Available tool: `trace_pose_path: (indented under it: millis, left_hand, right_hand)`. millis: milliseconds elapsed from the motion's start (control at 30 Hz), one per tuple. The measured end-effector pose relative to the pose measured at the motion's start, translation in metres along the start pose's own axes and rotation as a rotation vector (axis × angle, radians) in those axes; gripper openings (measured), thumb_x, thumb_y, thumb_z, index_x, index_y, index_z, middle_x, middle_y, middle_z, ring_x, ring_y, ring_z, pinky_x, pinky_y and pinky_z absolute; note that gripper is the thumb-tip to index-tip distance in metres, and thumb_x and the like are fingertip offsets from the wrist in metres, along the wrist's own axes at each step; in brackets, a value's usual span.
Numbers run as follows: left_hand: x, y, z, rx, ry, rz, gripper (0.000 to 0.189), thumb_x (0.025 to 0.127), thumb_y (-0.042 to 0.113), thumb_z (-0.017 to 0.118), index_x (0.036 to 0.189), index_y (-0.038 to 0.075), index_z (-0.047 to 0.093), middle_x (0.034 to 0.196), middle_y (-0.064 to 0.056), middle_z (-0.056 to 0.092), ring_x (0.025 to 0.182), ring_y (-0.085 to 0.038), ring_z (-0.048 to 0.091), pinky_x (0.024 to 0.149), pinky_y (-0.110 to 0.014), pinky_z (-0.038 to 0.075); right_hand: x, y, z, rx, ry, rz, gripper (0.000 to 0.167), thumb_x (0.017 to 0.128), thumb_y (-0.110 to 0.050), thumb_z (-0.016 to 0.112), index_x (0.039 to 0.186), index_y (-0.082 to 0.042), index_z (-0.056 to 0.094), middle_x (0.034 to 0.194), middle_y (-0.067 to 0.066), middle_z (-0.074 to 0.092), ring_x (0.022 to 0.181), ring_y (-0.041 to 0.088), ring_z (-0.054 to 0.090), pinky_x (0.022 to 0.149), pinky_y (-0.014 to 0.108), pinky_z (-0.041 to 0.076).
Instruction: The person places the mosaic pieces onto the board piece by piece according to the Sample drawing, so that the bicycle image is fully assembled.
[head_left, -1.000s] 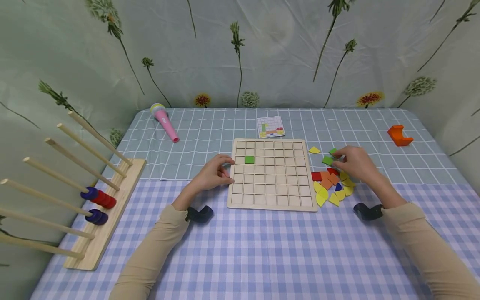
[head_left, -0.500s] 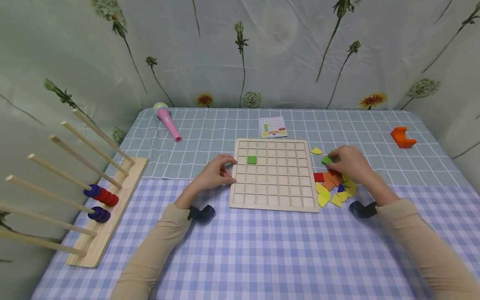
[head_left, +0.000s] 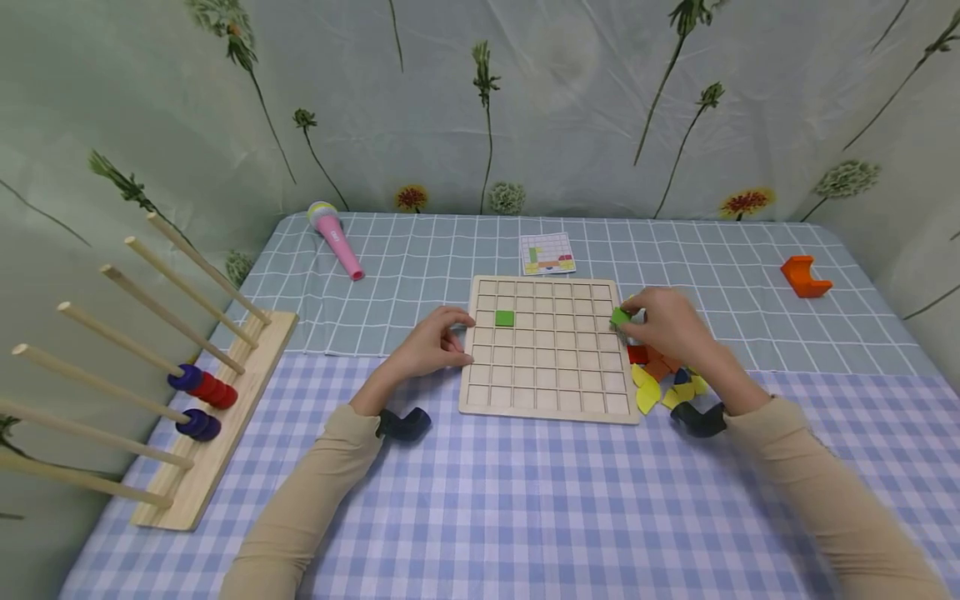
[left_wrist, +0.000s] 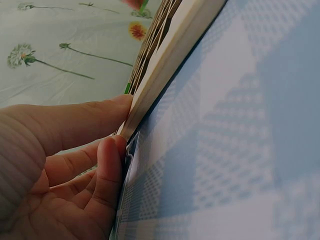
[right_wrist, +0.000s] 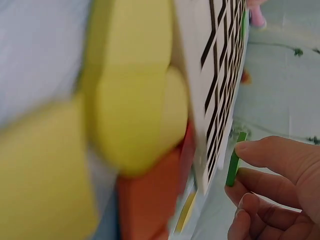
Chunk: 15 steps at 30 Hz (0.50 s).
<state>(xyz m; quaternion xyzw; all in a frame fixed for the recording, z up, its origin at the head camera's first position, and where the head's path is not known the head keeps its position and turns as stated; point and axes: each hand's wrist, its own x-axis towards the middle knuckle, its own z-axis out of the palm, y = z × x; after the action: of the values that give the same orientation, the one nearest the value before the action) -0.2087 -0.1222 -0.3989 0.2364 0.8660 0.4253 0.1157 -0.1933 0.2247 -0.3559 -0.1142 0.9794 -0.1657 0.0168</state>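
A pale wooden grid board [head_left: 551, 416] lies flat on the table, with one green square tile [head_left: 505, 318] in a cell at its upper left. My left hand [head_left: 429, 348] touches the board's left edge, thumb and index fingertips set apart along it. Over the right edge of the board, my right hand [head_left: 666, 321] pinches another green square tile [head_left: 619, 317] between thumb and fingers. In the right wrist view this tile [right_wrist: 234, 167] stands on edge, above the board. Yellow pieces [head_left: 647, 395], orange tiles [head_left: 657, 367] and a red tile [head_left: 637, 355] lie beside the board, partly under my right arm.
Behind the board lies a small printed pattern card [head_left: 547, 253]. A pink toy microphone [head_left: 339, 243] rests at the back left, an orange block [head_left: 806, 277] at the back right. At far left stands a wooden rack [head_left: 225, 425] with upright pegs and colored rings.
My right hand has picked a green tile from beside the pieces and carried it left to the board's right edge. The left hand has stayed at the board.
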Motion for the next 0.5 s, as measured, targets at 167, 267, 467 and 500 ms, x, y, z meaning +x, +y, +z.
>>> trace_pose_path:
  millis: [167, 267, 467, 500]
  left_hand:
    - [0.0, 0.001, 0.0, -0.001, 0.005, 0.001, 0.052, 0.075, 0.005, 0.075, 0.122, -0.003, 0.054, 0.135, -0.019, 0.044, 0.075, -0.012, 0.058, 0.065, -0.012, 0.048]
    - [0.0, 0.001, 0.0, 0.0, 0.006, 0.001, 0.052, 0.075, 0.004, 0.075, 0.122, -0.004, 0.054, 0.135, -0.019, 0.044, 0.075, -0.012, 0.058, 0.065, -0.012, 0.047]
    - [0.0, 0.001, 0.0, -0.014, 0.004, -0.005, 0.052, 0.075, 0.004, 0.075, 0.122, -0.004, 0.054, 0.135, -0.02, 0.044, 0.075, -0.012, 0.058, 0.065, -0.012, 0.048]
    - [0.0, 0.001, 0.0, -0.014, 0.004, -0.003, 0.052, 0.075, 0.003, 0.075, 0.122, -0.005, 0.054, 0.135, -0.02, 0.043, 0.075, -0.012, 0.058, 0.065, -0.012, 0.048]
  right_hand:
    - [0.004, -0.016, 0.006, -0.006, 0.016, -0.073, 0.029, 0.081, -0.017, 0.07, 0.103, 0.001, 0.07, 0.093, 0.017, 0.069, 0.072, 0.021, 0.055, 0.06, 0.026, 0.043]
    - [0.008, -0.025, 0.009, -0.001, 0.022, -0.112, 0.027, 0.08, -0.015, 0.07, 0.102, 0.001, 0.07, 0.092, 0.016, 0.069, 0.076, 0.022, 0.058, 0.064, 0.03, 0.046]
    - [0.016, -0.041, 0.015, 0.026, 0.0, -0.144, 0.027, 0.08, -0.014, 0.068, 0.102, 0.0, 0.071, 0.092, 0.014, 0.069, 0.079, 0.022, 0.058, 0.067, 0.032, 0.048]
    - [0.017, -0.044, 0.016, 0.03, -0.003, -0.152, 0.026, 0.08, -0.014, 0.068, 0.102, 0.0, 0.071, 0.092, 0.014, 0.069, 0.079, 0.022, 0.058, 0.068, 0.033, 0.048]
